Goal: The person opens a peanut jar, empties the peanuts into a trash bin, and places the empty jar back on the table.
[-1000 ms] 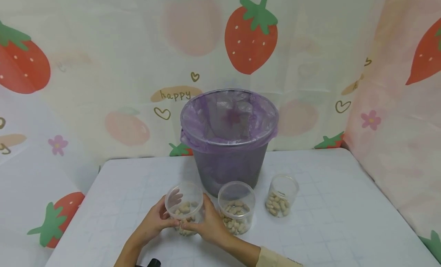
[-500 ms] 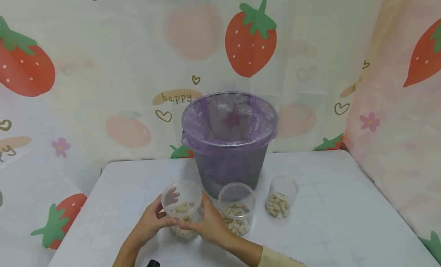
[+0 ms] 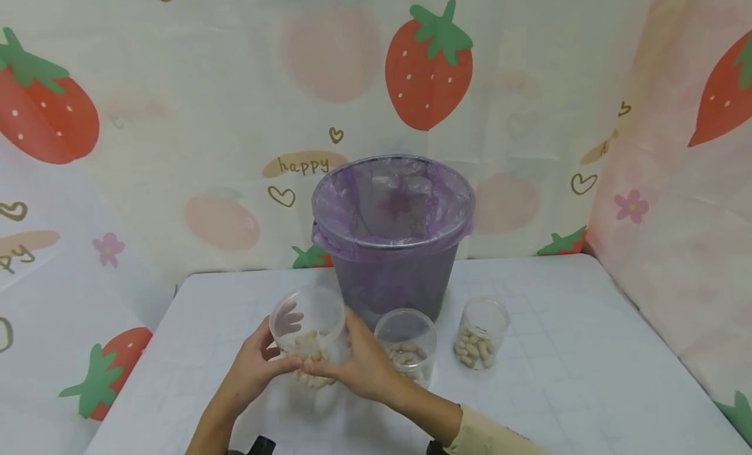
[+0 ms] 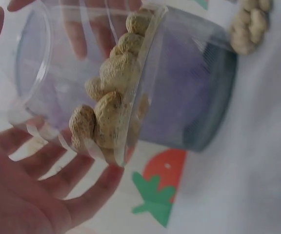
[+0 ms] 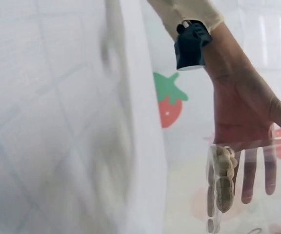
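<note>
Between both hands I hold a clear plastic jar [image 3: 308,311], raised off the table, with unshelled peanuts [image 4: 118,73] at its bottom. My left hand [image 3: 252,367] grips its left side, the fingers spread along the wall. My right hand [image 3: 367,367] grips the opposite side, and the two thumbs nearly meet at the front. Just to the right stands a second clear jar [image 3: 405,328], part-filled with peanuts and partly hidden by my right hand and forearm. Farther right is a third, smaller-looking jar [image 3: 484,318] of peanuts.
A dark bin [image 3: 390,285] lined with a purple bag [image 3: 335,230] stands behind the jars, its mouth upward. The table [image 3: 558,350] is white. A strawberry-printed backdrop [image 3: 235,115] rises behind and at the sides.
Both hands have lifted the jar of peanuts off the table and moved it slightly left. The other two jars and the bin stay where they were.
</note>
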`<state>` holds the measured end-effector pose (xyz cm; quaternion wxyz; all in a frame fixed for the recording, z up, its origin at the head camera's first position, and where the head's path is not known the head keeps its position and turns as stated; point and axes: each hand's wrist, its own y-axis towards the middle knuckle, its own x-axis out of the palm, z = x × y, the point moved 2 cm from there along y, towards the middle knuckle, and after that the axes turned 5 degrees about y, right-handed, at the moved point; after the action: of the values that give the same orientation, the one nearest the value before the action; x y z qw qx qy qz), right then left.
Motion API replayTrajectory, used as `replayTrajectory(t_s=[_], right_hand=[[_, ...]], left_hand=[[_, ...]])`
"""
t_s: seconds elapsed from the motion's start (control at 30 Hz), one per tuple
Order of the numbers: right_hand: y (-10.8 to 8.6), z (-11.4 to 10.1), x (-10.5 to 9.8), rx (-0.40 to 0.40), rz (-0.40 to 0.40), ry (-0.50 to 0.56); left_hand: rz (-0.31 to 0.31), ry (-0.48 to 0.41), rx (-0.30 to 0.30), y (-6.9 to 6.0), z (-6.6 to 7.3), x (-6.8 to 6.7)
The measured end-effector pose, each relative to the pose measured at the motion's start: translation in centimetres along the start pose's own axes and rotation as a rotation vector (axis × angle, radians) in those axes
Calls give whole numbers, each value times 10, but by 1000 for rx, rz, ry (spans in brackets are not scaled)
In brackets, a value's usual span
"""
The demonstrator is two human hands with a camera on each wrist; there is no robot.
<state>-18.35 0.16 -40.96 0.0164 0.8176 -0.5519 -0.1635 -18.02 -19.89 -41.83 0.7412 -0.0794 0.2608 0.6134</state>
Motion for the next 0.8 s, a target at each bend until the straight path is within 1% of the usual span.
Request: replayTrajectory(t_s=[0.1,0.17,0.27,0.37,0.53,0.63,0.7,0.8], right_hand=[[1,-11,-7,-9,-6,28],[3,-18,-13,-10,-10,28],[5,-30,-24,-32,-20,-13],[8,-40,-35,-67,-11,-84],[7,-51,-48,-88,16,-81],[5,-53,-55,-108,34,-70],[2,-53,-60,-122,47,-84],[-3,-53,-69,-137,54,-110]], left_hand=[[21,10,2,2,12,-1],[36,-2,-2,4,21,0],[54,-36,-14,7,33,2],[68,-68,-17,10,44,4],[81,-55,30,15,60,6],[68,-41,61,18,67,7],[56,-29,85,20,71,9],[38,-25,104,23,76,14]])
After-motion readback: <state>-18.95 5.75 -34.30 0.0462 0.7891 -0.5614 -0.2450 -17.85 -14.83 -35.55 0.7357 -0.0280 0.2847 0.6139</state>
